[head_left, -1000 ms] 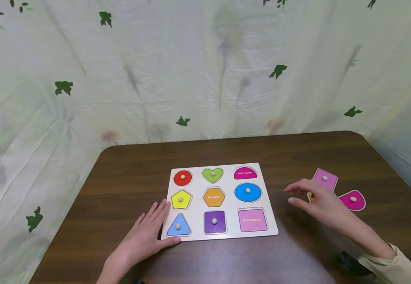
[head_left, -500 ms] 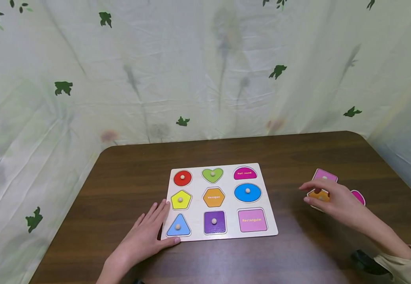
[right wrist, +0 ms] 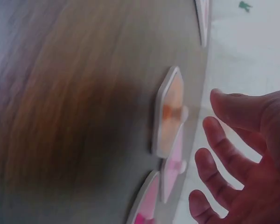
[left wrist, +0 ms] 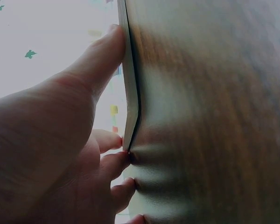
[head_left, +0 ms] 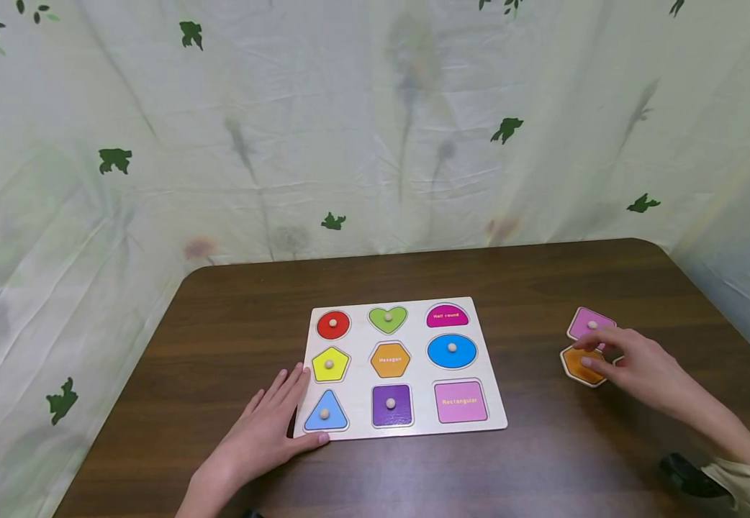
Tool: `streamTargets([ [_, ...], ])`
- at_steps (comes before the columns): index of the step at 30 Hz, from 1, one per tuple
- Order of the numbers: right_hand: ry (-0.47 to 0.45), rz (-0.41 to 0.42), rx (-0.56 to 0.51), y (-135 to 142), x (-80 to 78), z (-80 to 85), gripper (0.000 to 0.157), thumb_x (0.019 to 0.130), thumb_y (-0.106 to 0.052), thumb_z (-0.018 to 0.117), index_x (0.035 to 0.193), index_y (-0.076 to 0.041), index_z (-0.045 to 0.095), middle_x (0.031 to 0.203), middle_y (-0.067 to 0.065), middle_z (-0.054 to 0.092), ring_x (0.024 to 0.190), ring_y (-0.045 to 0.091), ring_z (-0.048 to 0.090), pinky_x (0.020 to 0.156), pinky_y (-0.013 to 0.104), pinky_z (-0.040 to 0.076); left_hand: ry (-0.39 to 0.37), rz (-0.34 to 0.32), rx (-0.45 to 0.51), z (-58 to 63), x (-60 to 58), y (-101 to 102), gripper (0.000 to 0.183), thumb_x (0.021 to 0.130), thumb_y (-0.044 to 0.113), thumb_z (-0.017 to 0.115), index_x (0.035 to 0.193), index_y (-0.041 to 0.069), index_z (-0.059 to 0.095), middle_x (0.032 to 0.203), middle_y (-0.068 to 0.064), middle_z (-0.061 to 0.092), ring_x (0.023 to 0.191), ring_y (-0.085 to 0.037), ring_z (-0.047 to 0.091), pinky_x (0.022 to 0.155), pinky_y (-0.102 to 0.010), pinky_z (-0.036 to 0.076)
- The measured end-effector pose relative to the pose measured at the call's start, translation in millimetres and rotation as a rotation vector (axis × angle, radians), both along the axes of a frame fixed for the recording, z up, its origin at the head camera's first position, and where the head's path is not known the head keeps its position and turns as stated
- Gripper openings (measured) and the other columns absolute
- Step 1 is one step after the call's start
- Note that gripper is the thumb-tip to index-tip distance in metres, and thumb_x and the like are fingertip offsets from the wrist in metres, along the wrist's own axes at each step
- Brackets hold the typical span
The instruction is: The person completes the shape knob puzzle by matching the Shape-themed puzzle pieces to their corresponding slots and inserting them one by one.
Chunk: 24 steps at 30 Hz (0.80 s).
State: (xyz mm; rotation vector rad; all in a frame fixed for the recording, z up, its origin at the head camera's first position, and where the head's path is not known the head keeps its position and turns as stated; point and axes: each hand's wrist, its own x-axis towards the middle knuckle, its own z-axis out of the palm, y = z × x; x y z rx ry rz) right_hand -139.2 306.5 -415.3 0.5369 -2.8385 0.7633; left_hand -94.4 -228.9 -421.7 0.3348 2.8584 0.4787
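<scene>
A white shape puzzle board (head_left: 414, 424) lies flat on the table. My left hand (head_left: 265, 421) rests at its lower left corner, fingers straight along the left edge and thumb on the front edge, also plain in the left wrist view. Over the loose pieces on the right hovers my right hand (head_left: 640, 370), fingers slightly bent. Below its fingertips lies the orange hexagon piece (head_left: 576, 365); in the right wrist view a gap shows between the fingers and its knob (right wrist: 184, 113). Behind it is the pink rectangle piece (head_left: 586, 319). A magenta half-round piece (right wrist: 147, 200) is mostly hidden by the hand in the head view.
Red circle (head_left: 332, 331), green heart (head_left: 381, 314), yellow pentagon (head_left: 336, 356), blue oval (head_left: 440, 352), blue triangle (head_left: 319, 423) and purple square (head_left: 381, 417) pieces sit in the board. The half-round, hexagon and rectangle recesses show printed words. A pale leaf-patterned curtain (head_left: 375, 144) hangs behind the brown table (head_left: 232, 324).
My right hand has moved right from beside the board to above the loose pieces, uncovering the hexagon and covering the half-round. My left hand and the board have stayed put.
</scene>
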Motion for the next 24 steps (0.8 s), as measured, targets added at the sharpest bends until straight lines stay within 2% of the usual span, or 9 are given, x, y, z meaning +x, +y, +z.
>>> streamTargets([
  [5,-0.028,0.029,0.006,8.8,-3.8,-7.3,0.025,0.077,-0.011,0.084,0.099,-0.013,0.072,0.092,-0.007,0.067,0.081,0.011,0.058,0.063,0.026,0.054,0.003,0.0,0.002,-0.2,0.1,-0.2,0.109,0.077,0.077,0.061,0.157,0.012,0.025,0.162,-0.006,0.021,0.148,-0.034,0.015,0.112,-0.063,0.02],
  [11,-0.043,0.045,0.02,15.5,-6.3,-14.0,0.024,0.076,-0.01,0.085,0.095,-0.016,0.072,0.09,-0.01,0.064,0.079,0.006,0.056,0.062,0.026,0.051,0.005,0.001,0.002,-0.3,-0.2,-0.3,0.109,0.077,0.076,0.062,0.157,0.012,0.025,0.162,-0.006,0.021,0.148,-0.034,0.015,0.112,-0.063,0.02],
  [24,-0.005,0.064,0.037,13.0,-9.0,-16.9,0.025,0.073,-0.006,0.085,0.091,-0.016,0.073,0.088,-0.011,0.064,0.077,0.008,0.053,0.06,0.026,0.048,0.017,-0.008,-0.002,0.3,0.0,0.1,0.109,0.077,0.075,0.062,0.157,0.011,0.025,0.162,-0.007,0.021,0.147,-0.035,0.017,0.112,-0.063,0.02],
])
